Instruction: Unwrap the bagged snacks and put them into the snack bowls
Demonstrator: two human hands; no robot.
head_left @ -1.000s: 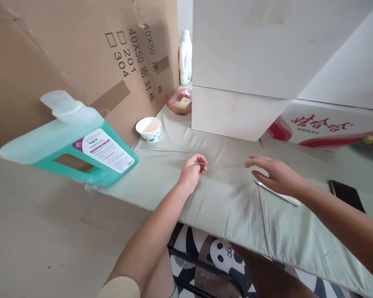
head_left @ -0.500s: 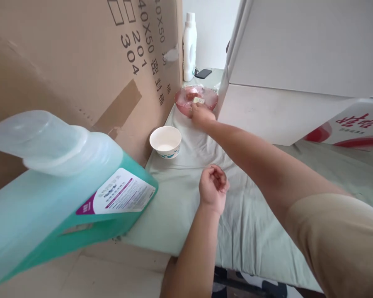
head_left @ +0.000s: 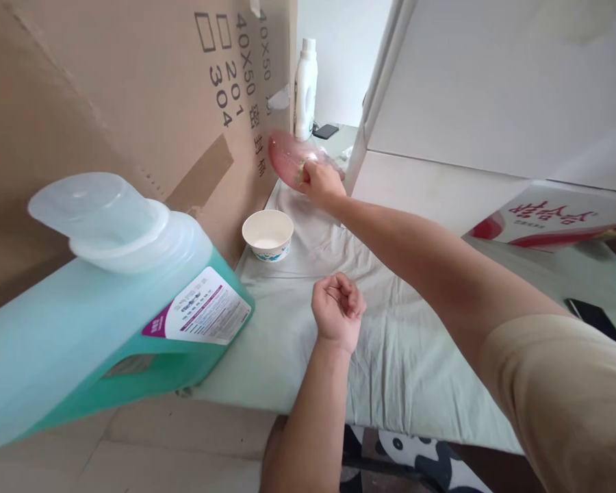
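Here, green cloth (head_left: 298, 322) btwn cardboard box (head_left: 107, 89) & white cabinet (head_left: 493, 82).

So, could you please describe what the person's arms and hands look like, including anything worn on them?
Both hands are bare: the left hand and right hand show no gloves, rings or watch. The forearms are uncovered. The right arm has a short beige sleeve over the upper arm; the left arm's sleeve is out of view.
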